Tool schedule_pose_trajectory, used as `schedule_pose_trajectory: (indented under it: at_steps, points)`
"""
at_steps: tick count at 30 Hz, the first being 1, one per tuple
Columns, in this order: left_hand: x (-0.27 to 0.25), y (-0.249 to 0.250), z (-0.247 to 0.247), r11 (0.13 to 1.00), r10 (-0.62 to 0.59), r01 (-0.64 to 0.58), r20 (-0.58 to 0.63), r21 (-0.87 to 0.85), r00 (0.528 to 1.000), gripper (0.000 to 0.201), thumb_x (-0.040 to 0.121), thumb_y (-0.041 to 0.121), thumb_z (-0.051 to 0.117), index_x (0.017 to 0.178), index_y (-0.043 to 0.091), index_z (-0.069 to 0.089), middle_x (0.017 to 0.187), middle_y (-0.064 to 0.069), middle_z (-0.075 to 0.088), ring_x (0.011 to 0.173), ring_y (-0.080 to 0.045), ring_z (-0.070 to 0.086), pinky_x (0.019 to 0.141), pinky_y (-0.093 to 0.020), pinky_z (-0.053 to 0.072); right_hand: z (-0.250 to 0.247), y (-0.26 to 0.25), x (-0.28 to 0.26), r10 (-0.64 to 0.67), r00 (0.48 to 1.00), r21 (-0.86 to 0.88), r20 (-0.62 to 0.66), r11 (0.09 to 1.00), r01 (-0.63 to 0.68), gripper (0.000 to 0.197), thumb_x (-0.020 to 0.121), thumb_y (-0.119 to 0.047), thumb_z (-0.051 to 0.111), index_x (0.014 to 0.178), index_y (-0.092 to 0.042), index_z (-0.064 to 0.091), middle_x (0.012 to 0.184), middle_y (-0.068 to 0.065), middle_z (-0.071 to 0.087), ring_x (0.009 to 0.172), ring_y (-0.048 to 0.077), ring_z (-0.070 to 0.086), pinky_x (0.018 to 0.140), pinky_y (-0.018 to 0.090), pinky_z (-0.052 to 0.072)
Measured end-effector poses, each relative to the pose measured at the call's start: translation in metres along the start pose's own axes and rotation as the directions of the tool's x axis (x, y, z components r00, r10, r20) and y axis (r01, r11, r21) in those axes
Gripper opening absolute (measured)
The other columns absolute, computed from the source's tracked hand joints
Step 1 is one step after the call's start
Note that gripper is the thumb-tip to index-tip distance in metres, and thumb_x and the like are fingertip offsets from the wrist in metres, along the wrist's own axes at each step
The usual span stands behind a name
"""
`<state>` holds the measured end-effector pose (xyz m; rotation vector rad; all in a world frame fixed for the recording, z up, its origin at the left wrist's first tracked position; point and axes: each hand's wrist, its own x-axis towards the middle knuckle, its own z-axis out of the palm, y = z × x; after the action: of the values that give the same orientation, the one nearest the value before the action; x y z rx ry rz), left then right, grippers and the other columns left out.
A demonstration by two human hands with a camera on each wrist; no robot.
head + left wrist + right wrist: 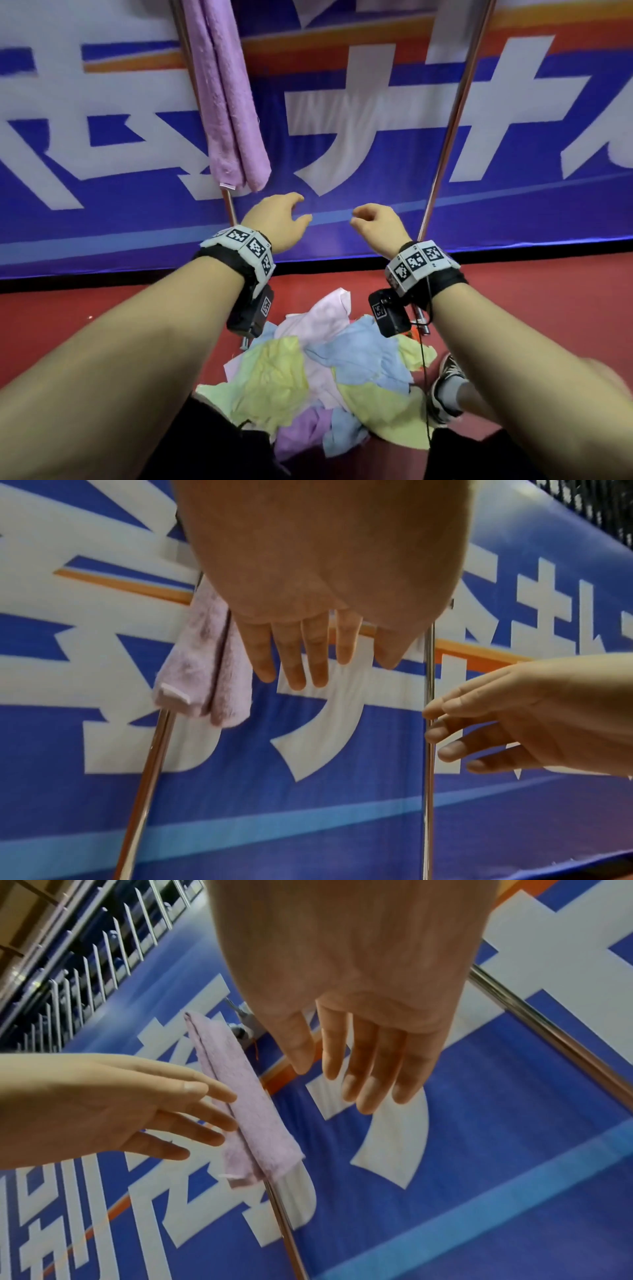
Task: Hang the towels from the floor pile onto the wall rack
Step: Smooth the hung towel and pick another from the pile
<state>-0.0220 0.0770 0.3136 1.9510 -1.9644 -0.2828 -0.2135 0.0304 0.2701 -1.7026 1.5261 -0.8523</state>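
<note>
A folded purple towel (233,102) (205,669) (250,1110) hangs down beside the rack's left metal pole (228,204). A pile of towels (325,373) in yellow-green, blue, pink and purple lies on the red floor between my forearms. My left hand (284,219) (301,653) hovers just below the towel's lower end, fingers relaxed and empty. My right hand (371,219) (359,1074) hangs level with it between the poles, fingers loose, holding nothing. Neither hand touches the towel.
The rack's right pole (452,123) (428,723) slants down to a foot on the floor. A blue and white banner (376,144) covers the wall behind. My shoe (445,390) stands right of the pile. Railings (85,961) show far off.
</note>
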Motion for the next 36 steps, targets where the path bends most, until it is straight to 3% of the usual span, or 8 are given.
schedule_pose_trajectory:
  at_steps: [4, 9, 15, 16, 21, 29, 32, 36]
  points:
    - [0.006, -0.022, 0.052, 0.999, -0.051, 0.05, 0.072, 0.011, 0.996, 0.047, 0.092, 0.036, 0.054, 0.135, 0.017, 0.05, 0.136, -0.006, 0.054, 0.126, -0.024, 0.049, 0.104, -0.037, 0.04, 0.03, 0.043, 0.005, 0.063, 0.996, -0.065, 0.059, 0.996, -0.059, 0.028, 0.088, -0.018, 0.06, 0.114, -0.009, 0.066, 0.114, 0.009, 0.067, 0.109, 0.021, 0.059, 0.093, 0.025, 0.041]
    - [0.011, -0.055, 0.126, 0.989, -0.146, 0.146, 0.201, 0.017, 0.969, 0.046, 0.091, 0.034, 0.056, 0.133, 0.015, 0.052, 0.136, -0.009, 0.054, 0.126, -0.025, 0.049, 0.103, -0.033, 0.039, 0.07, 0.098, 0.017, 0.168, 0.983, -0.113, 0.078, 0.981, -0.159, 0.023, 0.088, -0.017, 0.061, 0.108, -0.01, 0.069, 0.107, 0.009, 0.069, 0.104, 0.021, 0.061, 0.083, 0.019, 0.037]
    - [0.009, -0.099, 0.221, 0.966, -0.256, 0.249, 0.381, 0.068, 0.888, 0.044, 0.09, 0.032, 0.056, 0.132, 0.017, 0.053, 0.136, -0.007, 0.054, 0.122, -0.027, 0.051, 0.1, -0.035, 0.043, 0.122, 0.176, 0.031, 0.323, 0.928, -0.191, 0.184, 0.938, -0.289, 0.018, 0.085, -0.014, 0.06, 0.1, -0.013, 0.069, 0.093, 0.008, 0.071, 0.091, 0.025, 0.066, 0.093, 0.032, 0.049]
    - [0.009, -0.105, 0.236, 0.963, -0.268, 0.26, 0.415, 0.078, 0.869, 0.045, 0.091, 0.032, 0.055, 0.134, 0.017, 0.052, 0.137, -0.007, 0.053, 0.124, -0.027, 0.05, 0.1, -0.035, 0.042, 0.131, 0.19, 0.031, 0.346, 0.917, -0.197, 0.196, 0.931, -0.309, 0.018, 0.085, -0.014, 0.06, 0.102, -0.014, 0.069, 0.096, 0.01, 0.071, 0.093, 0.028, 0.066, 0.093, 0.036, 0.05]
    - [0.01, -0.129, 0.308, 0.954, -0.292, 0.282, 0.523, 0.1, 0.801, 0.048, 0.095, 0.034, 0.051, 0.14, 0.021, 0.044, 0.146, -0.006, 0.042, 0.131, -0.023, 0.042, 0.105, -0.031, 0.034, 0.163, 0.247, 0.028, 0.406, 0.868, -0.329, 0.287, 0.893, -0.309, 0.027, 0.091, -0.018, 0.057, 0.118, -0.013, 0.063, 0.114, 0.006, 0.066, 0.108, 0.025, 0.059, 0.081, 0.018, 0.034]
    - [-0.005, -0.153, 0.397, 0.939, -0.28, 0.335, 0.727, 0.072, 0.627, 0.054, 0.095, 0.025, 0.05, 0.146, 0.021, 0.034, 0.152, -0.003, 0.034, 0.137, -0.022, 0.036, 0.109, -0.028, 0.029, 0.219, 0.311, 0.025, 0.452, 0.736, -0.444, 0.503, 0.866, -0.228, 0.044, 0.09, -0.016, 0.053, 0.134, -0.011, 0.051, 0.134, 0.009, 0.055, 0.122, 0.028, 0.052, 0.097, 0.028, 0.039]
    - [-0.008, -0.157, 0.418, 0.939, -0.272, 0.335, 0.758, 0.075, 0.593, 0.058, 0.096, 0.02, 0.049, 0.15, 0.02, 0.027, 0.155, -0.003, 0.029, 0.14, -0.022, 0.031, 0.111, -0.027, 0.026, 0.233, 0.327, 0.025, 0.494, 0.649, -0.478, 0.579, 0.85, -0.221, 0.059, 0.09, -0.015, 0.055, 0.146, -0.013, 0.033, 0.144, 0.008, 0.044, 0.13, 0.025, 0.045, 0.103, 0.029, 0.035]
    - [-0.005, -0.151, 0.432, 0.952, -0.241, 0.298, 0.784, 0.075, 0.572, 0.046, 0.098, 0.012, 0.044, 0.143, 0.008, 0.036, 0.147, -0.013, 0.04, 0.133, -0.027, 0.041, 0.102, -0.028, 0.032, 0.235, 0.344, 0.025, 0.502, 0.626, -0.455, 0.597, 0.854, -0.251, 0.067, 0.091, -0.007, 0.057, 0.149, -0.006, 0.023, 0.145, 0.016, 0.042, 0.131, 0.027, 0.043, 0.101, 0.022, 0.031]
